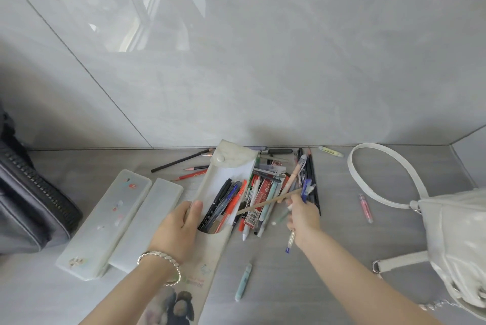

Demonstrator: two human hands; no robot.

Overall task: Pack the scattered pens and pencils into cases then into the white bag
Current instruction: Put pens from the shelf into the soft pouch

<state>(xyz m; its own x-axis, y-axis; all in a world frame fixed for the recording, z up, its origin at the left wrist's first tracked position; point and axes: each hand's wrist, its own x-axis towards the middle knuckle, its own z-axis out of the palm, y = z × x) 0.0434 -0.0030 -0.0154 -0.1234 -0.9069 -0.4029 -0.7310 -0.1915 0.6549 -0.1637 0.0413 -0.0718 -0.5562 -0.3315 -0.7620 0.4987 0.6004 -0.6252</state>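
Note:
A beige flap pouch (210, 253) lies open on the grey surface with several pens (223, 201) sticking out of its mouth. My left hand (178, 227) grips the pouch's left edge at the opening. My right hand (302, 216) is closed around a bundle of pens, among them a wooden pencil (268, 201) and a blue pen (306, 189). A pile of loose pens and pencils (273, 180) lies just right of the pouch. The white bag (457, 240) sits at the right edge, its strap looped towards the wall.
An open translucent hard case (118, 222) lies left of the pouch. A dark bag (31, 209) sits at far left. Stray items: pencils (184, 164) near the wall, a yellow highlighter (330, 151), a pink pen (366, 208), a light blue pen (243, 282).

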